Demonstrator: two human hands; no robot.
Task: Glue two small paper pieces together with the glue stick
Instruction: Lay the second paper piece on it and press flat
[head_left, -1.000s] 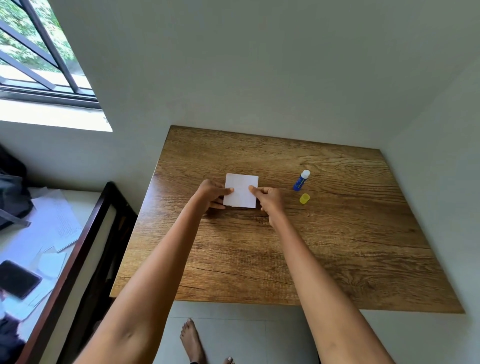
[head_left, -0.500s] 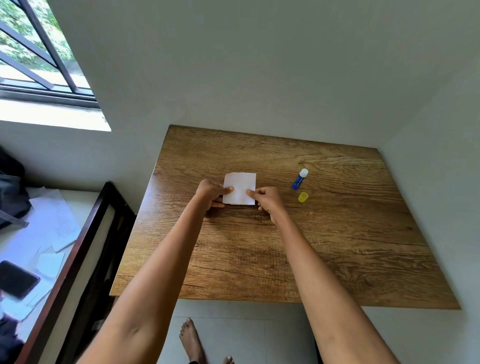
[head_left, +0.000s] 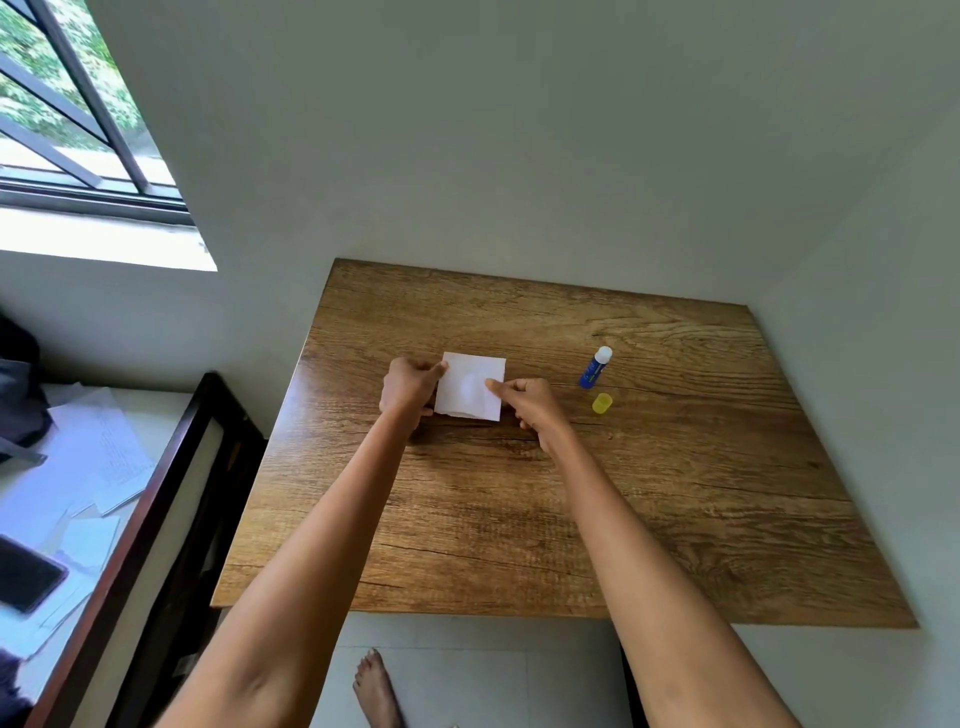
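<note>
A small white paper square (head_left: 470, 384) lies near the middle of the wooden table (head_left: 571, 519), with the edge of a second piece showing under its near side. My left hand (head_left: 408, 387) pinches the paper's left edge. My right hand (head_left: 530, 402) presses its thumb and fingers on the paper's right side. To the right, the blue glue stick (head_left: 595, 368) lies uncapped with its white tip pointing away. Its yellow cap (head_left: 602, 403) stands just in front of it.
The table fits into a corner, with walls behind and to the right. To the left stands a dark-framed desk (head_left: 156, 493) with loose sheets (head_left: 93, 452) and a black phone (head_left: 26, 574). A bare foot (head_left: 376, 686) shows below the table's near edge.
My right thumb has slid further left onto the paper, and the paper's near edge has lifted a little, showing a second layer. The glue stick and cap have not moved.
</note>
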